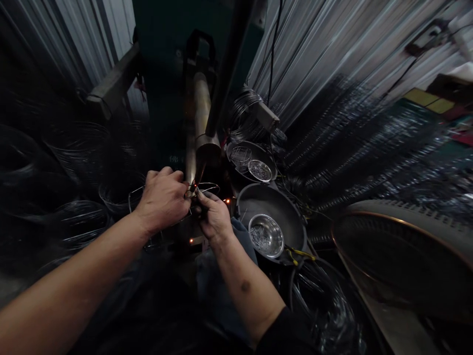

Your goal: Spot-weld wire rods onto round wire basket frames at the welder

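Note:
My left hand (162, 201) is closed around part of a bent wire frame (212, 184), its knuckles facing up. Thin wire from the frame sticks out left of that hand and curves past the fingers on the right. My right hand (215, 216) pinches at the same wire piece from the other side, thumb uppermost; its fingertips are dark and partly hidden. Both hands meet right under the metal electrode arms (202, 106) of a green machine (162, 59). A small orange-red glow shows where the electrode tip meets the wire.
On the right, a dark pan (291, 217) carries a steel bowl (266, 235) of short wire pieces. Behind it, another pan (272, 170) holds a similar dish (259, 170). Wire coils (242, 111) hang farther back. A large round fan-like guard (402, 246) stands at far right; stacked wire goods (77, 143) fill the left.

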The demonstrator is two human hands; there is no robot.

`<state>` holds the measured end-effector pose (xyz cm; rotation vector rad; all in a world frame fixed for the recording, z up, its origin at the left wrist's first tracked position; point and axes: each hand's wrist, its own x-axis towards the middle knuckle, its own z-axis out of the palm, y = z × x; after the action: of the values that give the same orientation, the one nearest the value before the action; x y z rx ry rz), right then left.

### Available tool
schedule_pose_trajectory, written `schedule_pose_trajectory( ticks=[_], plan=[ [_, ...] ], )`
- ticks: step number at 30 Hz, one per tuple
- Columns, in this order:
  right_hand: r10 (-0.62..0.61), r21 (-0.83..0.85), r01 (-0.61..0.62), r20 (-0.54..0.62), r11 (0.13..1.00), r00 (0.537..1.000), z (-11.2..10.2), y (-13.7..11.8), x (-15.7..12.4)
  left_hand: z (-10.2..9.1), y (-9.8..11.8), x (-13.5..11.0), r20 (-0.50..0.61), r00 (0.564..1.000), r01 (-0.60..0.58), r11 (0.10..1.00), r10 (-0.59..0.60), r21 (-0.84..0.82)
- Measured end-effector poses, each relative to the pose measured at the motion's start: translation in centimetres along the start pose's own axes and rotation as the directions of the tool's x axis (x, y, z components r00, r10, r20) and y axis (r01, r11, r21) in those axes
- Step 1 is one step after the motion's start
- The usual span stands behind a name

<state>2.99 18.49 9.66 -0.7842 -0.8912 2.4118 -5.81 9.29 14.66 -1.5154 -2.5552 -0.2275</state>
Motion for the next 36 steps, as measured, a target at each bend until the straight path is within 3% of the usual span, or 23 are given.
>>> schedule_pose_trajectory(
  ticks=[11,21,25,28,31,33,36],
  plan=[
    [0.012,-0.322,-0.013,-0.006,0.947,1.000,-1.7,4.7,-4.5,-0.1,-0.9,1.2,0.020,0.998,0.051,0.999,-0.052,0.001],
    [-0.001,-0.413,0.041,0.096,0.910,0.995,-2.6,6.0,-4.7,-0.2,-1.0,1.4,0.029,0.997,0.076,0.996,-0.074,-0.043],
    [-0.006,-0.538,0.083,0.144,0.839,0.990,-3.3,5.9,-6.0,-0.6,0.0,-0.2,0.042,0.998,0.056,0.998,-0.054,-0.032],
    [0.031,-0.663,0.151,0.255,0.733,0.967,-4.4,5.7,-8.0,-1.2,-0.4,-3.5,0.043,0.999,0.034,0.999,-0.032,-0.036],
    [0.031,-0.730,0.233,0.329,0.643,0.944,-5.9,5.7,-9.8,-1.4,-3.9,-9.3,-0.011,0.987,0.160,0.987,-0.160,-0.029],
    [0.072,-0.760,0.219,0.330,0.612,0.941,-7.0,5.8,-10.5,-1.1,-7.7,-15.1,-0.057,0.951,0.303,0.953,-0.304,-0.028],
    [0.140,-0.796,0.156,0.288,0.586,0.947,-8.9,6.6,-10.6,-0.4,-12.6,-26.5,-0.064,0.846,0.530,0.848,-0.529,-0.008]
  ],
)
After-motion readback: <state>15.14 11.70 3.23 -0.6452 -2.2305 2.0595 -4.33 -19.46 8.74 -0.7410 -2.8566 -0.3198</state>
